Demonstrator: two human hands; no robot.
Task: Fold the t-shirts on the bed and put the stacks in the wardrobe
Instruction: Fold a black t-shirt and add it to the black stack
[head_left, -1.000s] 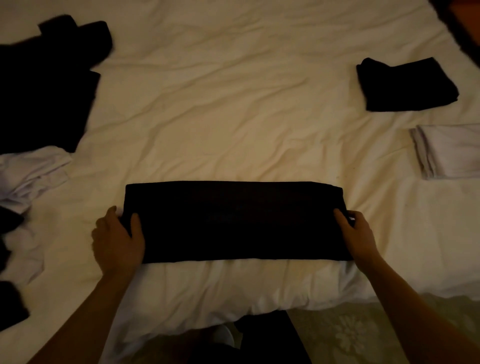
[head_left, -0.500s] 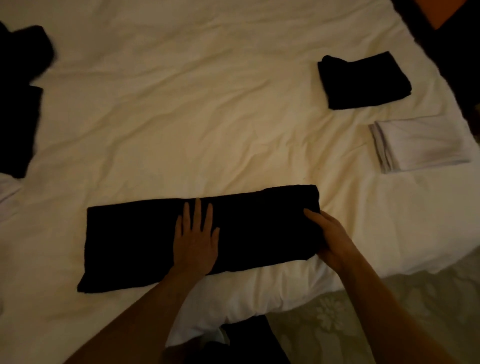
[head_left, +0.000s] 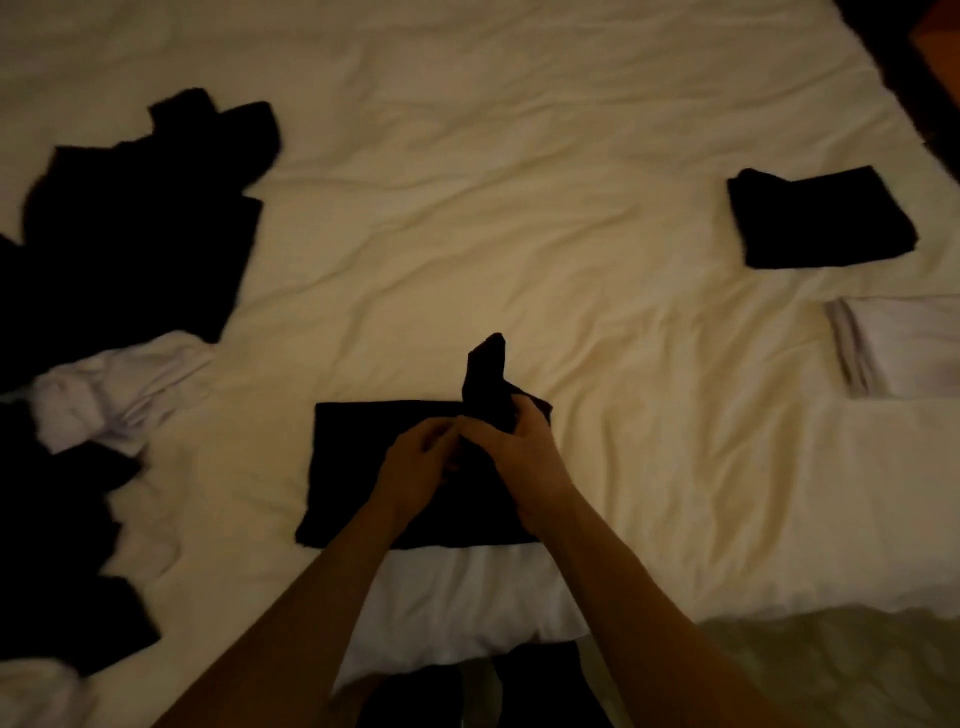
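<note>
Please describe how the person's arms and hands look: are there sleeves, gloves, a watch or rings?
Both forearms are bare as far as the frame shows, with no sleeves in view. The left hand and right hand wear no gloves. No watch, bracelet or ring shows, though the dim light could hide small items.

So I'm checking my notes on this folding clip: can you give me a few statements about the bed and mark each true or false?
1. The right hand grips the black shirt being folded. True.
2. A folded black stack lies at the far right of the bed. True.
3. The folded white stack sits on top of the black stack. False: it lies apart, nearer the person.
4. The left hand rests on the crumpled white shirt. False: it is at the black shirt, by the right hand.
5. Unfolded black clothes lie at the left. True.
</note>
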